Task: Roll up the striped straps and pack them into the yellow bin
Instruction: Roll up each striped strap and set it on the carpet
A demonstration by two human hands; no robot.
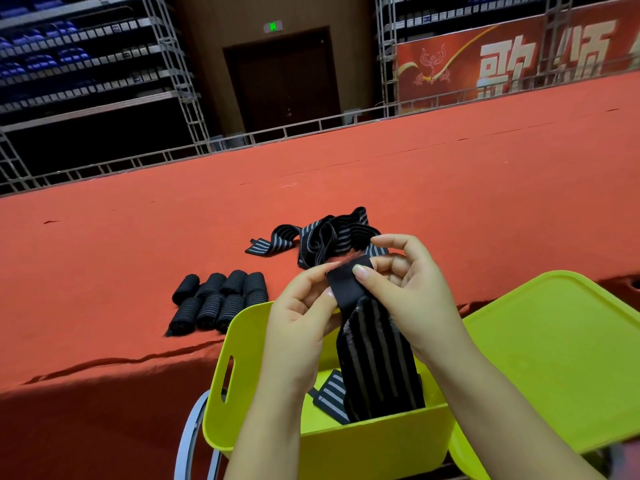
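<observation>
A black strap with grey stripes [377, 355] hangs from both my hands down into the yellow bin [242, 372], its lower end lying on the bin's floor. My left hand [304, 313] pinches the strap's plain black top end from the left. My right hand [405, 285] pinches the same end from the right, thumb on top. Several rolled straps [218, 299] lie in two rows on the red surface left of the bin. A loose tangle of unrolled straps [325, 237] lies just beyond my hands.
The bin's yellow lid [554, 355] lies flat to the right of the bin. The red-covered stage [138, 237] stretches wide, with its front edge dropping near me. A metal ring [188, 441] shows under the bin. Scaffolding and a dark door stand far behind.
</observation>
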